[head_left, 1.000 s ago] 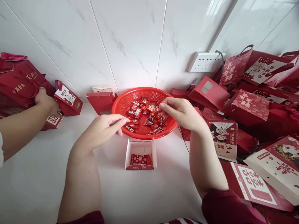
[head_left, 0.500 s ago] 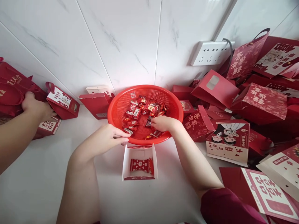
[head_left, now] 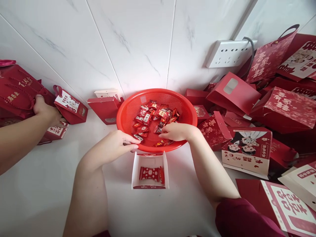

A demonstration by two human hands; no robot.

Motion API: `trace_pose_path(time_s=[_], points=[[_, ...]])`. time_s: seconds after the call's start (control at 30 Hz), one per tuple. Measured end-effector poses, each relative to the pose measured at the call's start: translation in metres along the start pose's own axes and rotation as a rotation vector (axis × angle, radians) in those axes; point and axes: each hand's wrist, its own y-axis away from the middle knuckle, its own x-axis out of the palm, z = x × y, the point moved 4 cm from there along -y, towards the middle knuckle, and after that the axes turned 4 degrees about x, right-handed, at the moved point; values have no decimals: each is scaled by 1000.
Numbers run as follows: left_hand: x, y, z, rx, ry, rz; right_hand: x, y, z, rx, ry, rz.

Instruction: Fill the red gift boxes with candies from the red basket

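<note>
A red plastic basket (head_left: 120,120) holds several wrapped candies (head_left: 163,113). My right hand (head_left: 174,131) reaches over its right front part, fingers bent together beside the dark-wrapped candies; what they hold, if anything, is hidden. My left hand (head_left: 120,143) hovers at the basket's front left rim, fingers extended and slightly apart, with nothing visible in them. Just in front of the basket lies an open white-lined box (head_left: 136,166). Inside it are a red dotted packet (head_left: 149,173) and a smaller red-orange packet (head_left: 162,174).
At the left, another person's hand (head_left: 45,110) touches a dark red bag (head_left: 17,89) near small boxes. A red box (head_left: 103,108) stands left of the basket. Many red gift boxes (head_left: 291,105) are piled at the right, under a white power strip (head_left: 230,54) on the wall.
The view has shifted slightly. My right hand has moved a little towards the basket's front, still near the dark candies. My left hand stays by the rim.
</note>
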Motion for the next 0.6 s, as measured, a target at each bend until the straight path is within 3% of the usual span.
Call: trace_pose_path(time_s=[0.17, 0.33, 0.43, 0.6], points=[[1, 1, -1, 11, -45, 39, -10, 24, 1, -125, -184, 31], [1, 1, 1, 50, -13, 12, -21, 44, 2, -374, -391, 56], [0, 3, 0, 49, -17, 3, -26, 47, -2, -375, -400, -44], [-2, 11, -14, 21, -7, -43, -36, 50, 0, -302, -549, -359]])
